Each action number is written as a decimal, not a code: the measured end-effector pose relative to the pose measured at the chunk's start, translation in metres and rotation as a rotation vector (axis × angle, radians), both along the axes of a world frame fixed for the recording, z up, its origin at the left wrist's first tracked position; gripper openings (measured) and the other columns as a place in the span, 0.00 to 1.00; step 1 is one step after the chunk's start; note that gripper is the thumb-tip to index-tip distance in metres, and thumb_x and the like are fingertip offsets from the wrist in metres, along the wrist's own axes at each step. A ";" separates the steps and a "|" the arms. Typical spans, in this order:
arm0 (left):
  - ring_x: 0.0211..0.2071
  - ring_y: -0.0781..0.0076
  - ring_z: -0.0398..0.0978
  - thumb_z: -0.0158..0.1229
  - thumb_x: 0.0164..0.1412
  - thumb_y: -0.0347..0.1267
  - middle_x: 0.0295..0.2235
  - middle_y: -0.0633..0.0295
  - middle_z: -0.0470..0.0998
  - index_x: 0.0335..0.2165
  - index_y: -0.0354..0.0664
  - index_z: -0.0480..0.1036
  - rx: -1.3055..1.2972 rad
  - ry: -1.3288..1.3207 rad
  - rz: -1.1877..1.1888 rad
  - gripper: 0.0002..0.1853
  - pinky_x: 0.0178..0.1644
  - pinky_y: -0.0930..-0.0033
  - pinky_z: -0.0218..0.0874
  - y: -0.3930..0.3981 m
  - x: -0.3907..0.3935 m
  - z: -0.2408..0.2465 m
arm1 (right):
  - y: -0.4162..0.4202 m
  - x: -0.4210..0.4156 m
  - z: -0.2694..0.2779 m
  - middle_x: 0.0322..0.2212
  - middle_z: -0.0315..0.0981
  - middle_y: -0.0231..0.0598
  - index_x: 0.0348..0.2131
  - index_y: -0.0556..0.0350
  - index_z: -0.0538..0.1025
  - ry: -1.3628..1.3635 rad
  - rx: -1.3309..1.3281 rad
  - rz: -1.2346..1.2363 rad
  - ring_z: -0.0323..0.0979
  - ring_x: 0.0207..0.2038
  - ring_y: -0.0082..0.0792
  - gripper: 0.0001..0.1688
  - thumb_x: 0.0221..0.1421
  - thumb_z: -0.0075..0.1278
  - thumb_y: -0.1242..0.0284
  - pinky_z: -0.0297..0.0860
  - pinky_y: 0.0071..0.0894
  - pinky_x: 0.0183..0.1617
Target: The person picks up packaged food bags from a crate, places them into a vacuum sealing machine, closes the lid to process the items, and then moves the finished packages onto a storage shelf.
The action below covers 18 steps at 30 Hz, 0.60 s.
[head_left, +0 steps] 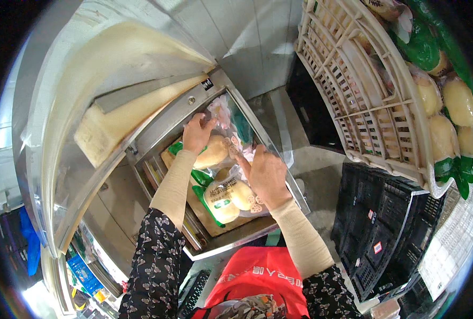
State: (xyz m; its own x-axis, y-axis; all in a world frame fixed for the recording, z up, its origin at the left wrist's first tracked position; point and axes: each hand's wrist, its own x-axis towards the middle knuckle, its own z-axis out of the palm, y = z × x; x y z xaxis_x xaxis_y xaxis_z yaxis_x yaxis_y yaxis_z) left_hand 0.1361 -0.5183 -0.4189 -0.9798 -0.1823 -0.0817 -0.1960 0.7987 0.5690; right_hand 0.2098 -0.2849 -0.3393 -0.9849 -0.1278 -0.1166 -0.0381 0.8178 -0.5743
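Observation:
Two clear plastic bags of peeled lotus root lie in the open metal chamber (220,239) of what looks like a vacuum packing machine. The upper bag (216,149) has its pinkish printed end toward the far rim; the lower bag (226,199) bears writing, printed root slices and a green edge. My left hand (198,133) is over the upper bag, its thumb and fingertips at the plastic. With the index finger stretched out, my right hand (266,173) touches the plastic at the right of the bags. Whether either hand pinches the film cannot be made out.
A curved transparent lid (101,75) stands raised at the left. On the right, a cream plastic crate (364,87) holds more bagged lotus root (444,135). Black folded crates (376,235) stand below it. A red apron (256,275) covers my front, close to the chamber's near rim.

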 end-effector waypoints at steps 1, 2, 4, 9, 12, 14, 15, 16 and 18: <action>0.28 0.53 0.77 0.63 0.57 0.45 0.26 0.50 0.79 0.41 0.31 0.74 0.027 0.014 -0.011 0.25 0.35 0.59 0.68 -0.001 0.000 0.002 | -0.005 -0.005 -0.008 0.19 0.74 0.47 0.29 0.59 0.70 0.035 -0.018 -0.018 0.76 0.23 0.51 0.15 0.56 0.55 0.65 0.71 0.47 0.26; 0.25 0.59 0.75 0.66 0.55 0.41 0.25 0.52 0.78 0.36 0.32 0.75 0.019 0.066 0.005 0.21 0.33 0.61 0.67 -0.001 0.001 0.004 | -0.010 -0.009 -0.016 0.19 0.74 0.47 0.28 0.59 0.70 0.070 -0.037 -0.035 0.76 0.23 0.51 0.15 0.56 0.55 0.65 0.72 0.47 0.26; 0.25 0.62 0.75 0.67 0.55 0.40 0.24 0.52 0.77 0.35 0.32 0.74 0.099 0.076 0.038 0.20 0.33 0.62 0.67 -0.010 0.009 0.004 | -0.019 -0.013 -0.020 0.19 0.75 0.48 0.26 0.58 0.70 0.111 -0.029 -0.077 0.76 0.24 0.51 0.13 0.55 0.55 0.68 0.71 0.47 0.26; 0.28 0.77 0.72 0.63 0.60 0.34 0.26 0.64 0.77 0.32 0.35 0.73 0.383 0.113 0.113 0.12 0.34 0.72 0.65 -0.057 0.044 0.014 | -0.030 -0.014 -0.003 0.27 0.75 0.49 0.33 0.59 0.74 0.209 -0.341 -0.077 0.76 0.28 0.51 0.07 0.51 0.55 0.78 0.70 0.44 0.30; 0.36 0.82 0.72 0.56 0.65 0.31 0.34 0.70 0.77 0.37 0.39 0.75 0.738 0.019 0.179 0.07 0.42 0.76 0.64 -0.085 0.065 0.038 | -0.037 -0.006 0.023 0.32 0.75 0.50 0.38 0.59 0.76 0.302 -0.560 -0.014 0.75 0.35 0.51 0.13 0.50 0.55 0.82 0.71 0.41 0.36; 0.41 0.78 0.73 0.57 0.65 0.36 0.40 0.68 0.77 0.43 0.38 0.74 0.866 0.004 0.144 0.13 0.47 0.71 0.65 -0.105 0.077 0.050 | -0.048 0.007 0.035 0.36 0.74 0.50 0.40 0.60 0.76 0.288 -0.701 0.040 0.74 0.39 0.51 0.14 0.50 0.54 0.83 0.71 0.39 0.40; 0.42 0.76 0.74 0.58 0.65 0.39 0.41 0.67 0.76 0.45 0.38 0.73 0.929 0.030 0.054 0.16 0.47 0.70 0.65 -0.114 0.081 0.053 | -0.053 0.017 0.040 0.37 0.74 0.50 0.40 0.60 0.76 0.236 -0.781 0.062 0.74 0.41 0.50 0.14 0.51 0.53 0.84 0.71 0.39 0.41; 0.42 0.75 0.74 0.59 0.64 0.41 0.41 0.66 0.76 0.46 0.38 0.72 0.983 0.003 0.061 0.19 0.48 0.68 0.65 -0.121 0.082 0.052 | -0.059 0.025 0.042 0.38 0.74 0.50 0.41 0.60 0.76 0.183 -0.855 0.080 0.73 0.43 0.50 0.14 0.52 0.53 0.85 0.71 0.38 0.43; 0.42 0.73 0.74 0.60 0.62 0.47 0.43 0.64 0.75 0.48 0.38 0.71 1.086 -0.043 0.079 0.26 0.48 0.66 0.66 -0.135 0.081 0.049 | -0.070 0.040 0.041 0.37 0.75 0.47 0.41 0.58 0.76 0.200 -0.903 0.027 0.73 0.42 0.50 0.15 0.51 0.53 0.85 0.71 0.40 0.43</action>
